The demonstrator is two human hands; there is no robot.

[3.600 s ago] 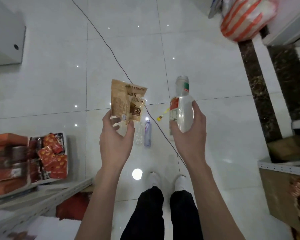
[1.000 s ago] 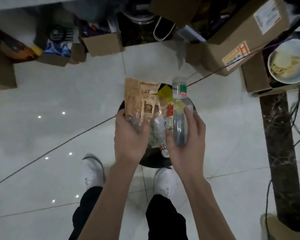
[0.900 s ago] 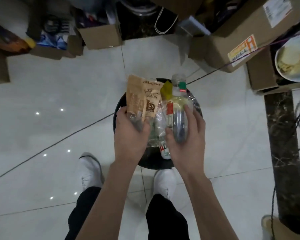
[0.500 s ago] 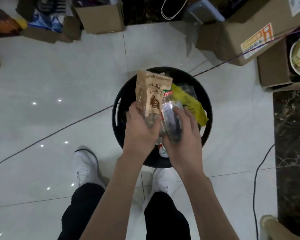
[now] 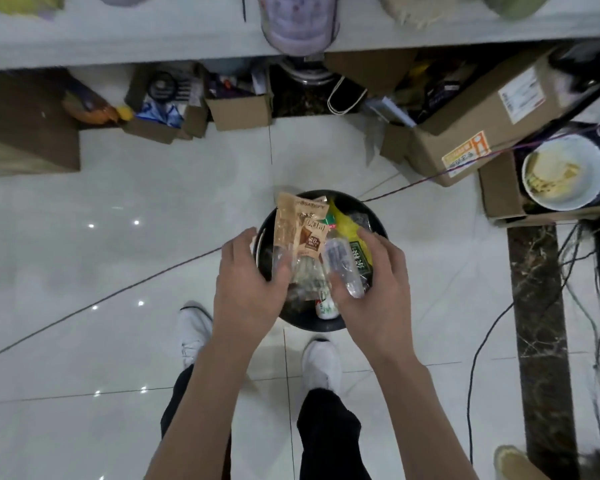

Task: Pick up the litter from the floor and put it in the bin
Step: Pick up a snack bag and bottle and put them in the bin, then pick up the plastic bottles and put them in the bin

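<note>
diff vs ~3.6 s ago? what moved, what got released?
Both hands, then raised over bare floor, are now over the black bin. The left hand has opened; the brown wrapper sits loose by its fingertips. The right hand has spread, and the clear bottle lies tipped under it, apparently released. Unchanged: same wrapper left, same bottle right.

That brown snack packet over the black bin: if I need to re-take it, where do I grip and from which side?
Grip the brown paper snack packet by its free upper edge, coming from above on the far side. It stands roughly upright over the round black bin, its lower end hidden behind the left hand, while the right hand and clear plastic bottle crowd its right side.
</note>
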